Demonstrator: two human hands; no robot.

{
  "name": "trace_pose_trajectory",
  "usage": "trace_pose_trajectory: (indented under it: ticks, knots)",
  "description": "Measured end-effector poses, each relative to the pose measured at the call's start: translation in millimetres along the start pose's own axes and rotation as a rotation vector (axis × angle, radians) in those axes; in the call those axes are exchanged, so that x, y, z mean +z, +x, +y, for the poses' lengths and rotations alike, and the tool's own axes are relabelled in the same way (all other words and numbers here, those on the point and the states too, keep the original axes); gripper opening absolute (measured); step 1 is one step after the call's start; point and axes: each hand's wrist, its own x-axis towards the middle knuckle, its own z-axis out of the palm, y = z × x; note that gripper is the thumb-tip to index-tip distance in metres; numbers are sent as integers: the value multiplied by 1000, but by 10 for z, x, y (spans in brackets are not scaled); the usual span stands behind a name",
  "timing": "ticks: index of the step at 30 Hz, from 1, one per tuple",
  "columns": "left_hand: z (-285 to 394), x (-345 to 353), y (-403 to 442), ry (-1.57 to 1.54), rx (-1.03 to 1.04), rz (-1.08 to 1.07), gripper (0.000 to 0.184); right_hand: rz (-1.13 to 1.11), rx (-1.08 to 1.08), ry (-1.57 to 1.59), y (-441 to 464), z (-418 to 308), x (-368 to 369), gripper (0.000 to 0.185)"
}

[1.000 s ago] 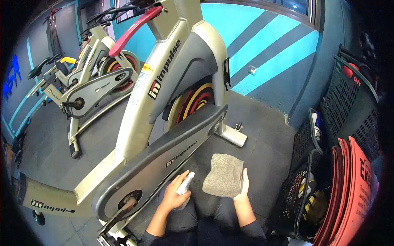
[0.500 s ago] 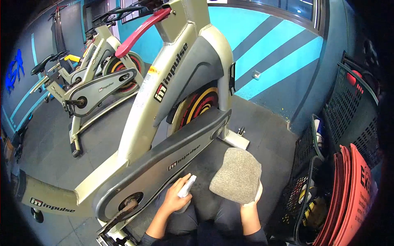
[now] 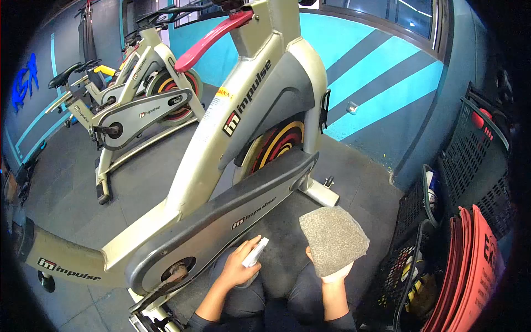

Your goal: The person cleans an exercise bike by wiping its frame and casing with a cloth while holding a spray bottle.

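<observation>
My left hand [image 3: 235, 269] is wrapped round a spray bottle with a white trigger head [image 3: 255, 253], in front of my knees; most of the bottle is hidden by the hand and leg. My right hand [image 3: 336, 275] holds a folded grey-beige cloth [image 3: 334, 240] from beneath, its thumb showing at the left edge and the other fingers mostly covered. Close ahead and to the left stands an exercise bike [image 3: 221, 224] with a cream frame, a grey chain cover and a red lever [image 3: 213, 41]. Neither hand touches the bike.
Another exercise bike [image 3: 135, 115] stands farther back on the left. At right are dark plastic baskets [image 3: 412, 274] and a stack of red-orange sheets [image 3: 470, 271]. A blue wall with turquoise stripes [image 3: 376, 83] is behind. Dark matting [image 3: 359, 166] covers the floor.
The cloth has shifted slightly right and turned, and my right thumb now shows at its left side. My left hand still grips the spray bottle. The view has shifted a little.
</observation>
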Motion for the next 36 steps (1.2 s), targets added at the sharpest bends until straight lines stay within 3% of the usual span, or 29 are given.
trace_pose_trajectory:
  ticks: [2, 4, 9, 11, 13, 20, 25, 34, 36]
  knots:
    - [2, -2, 6, -27, -18, -13, 82, -65, 10, -99, 15, -27, 31, 66]
    - [-1, 5, -8, -3, -20, 34, 84, 85, -54, -248, 18, -60, 14, 66]
    - [98, 46, 36, 16, -19, 166, 84, 125, -62, -181, -98, -59, 13, 65]
    - [219, 65, 87, -92, -118, 332, 84, 163, -65, -142, -127, -57, -14, 64]
    - [576, -82, 257, -168, -88, 387, 84, 191, -60, -198, -166, -83, -53, 62]
    - [894, -205, 538, -221, -37, 360, 85, 260, -108, -178, -163, -86, 17, 68]
    - [776, -212, 505, -188, 30, 427, 87, 202, -164, -286, -181, -74, 66, 88]
    - [703, -246, 432, -134, 23, 359, 86, 82, -146, -329, -63, -5, 32, 87]
    - [705, -268, 421, 5, 170, 382, 84, 62, -150, -355, -37, 11, 60, 86]
